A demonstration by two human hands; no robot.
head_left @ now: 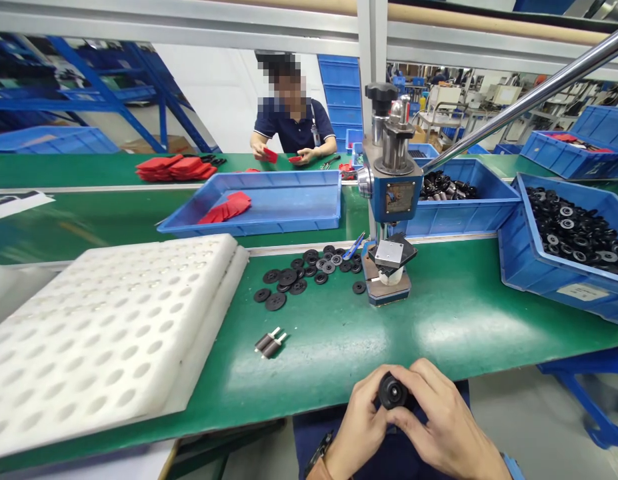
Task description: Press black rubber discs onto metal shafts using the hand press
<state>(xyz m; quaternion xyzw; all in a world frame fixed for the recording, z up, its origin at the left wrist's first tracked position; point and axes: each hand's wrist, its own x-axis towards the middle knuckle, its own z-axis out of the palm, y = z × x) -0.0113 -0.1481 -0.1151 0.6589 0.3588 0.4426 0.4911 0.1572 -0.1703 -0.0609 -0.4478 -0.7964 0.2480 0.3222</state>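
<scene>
Close to my body, just off the table's front edge, both hands grip a small round black part with a ringed face and a light spot at its centre. My left hand closes round it from the left. From the right, the thumb and fingers of my right hand pinch it. The part's underside is hidden by my fingers. On the green table ahead lie a few dark cylinders with white shafts. Several black discs are scattered beyond them.
A blue hand press with a long metal lever stands ahead. White foam trays with round holes fill the left. Blue bins of black parts are at right. A blue tray holds red pieces. Across sits a person handling red pieces.
</scene>
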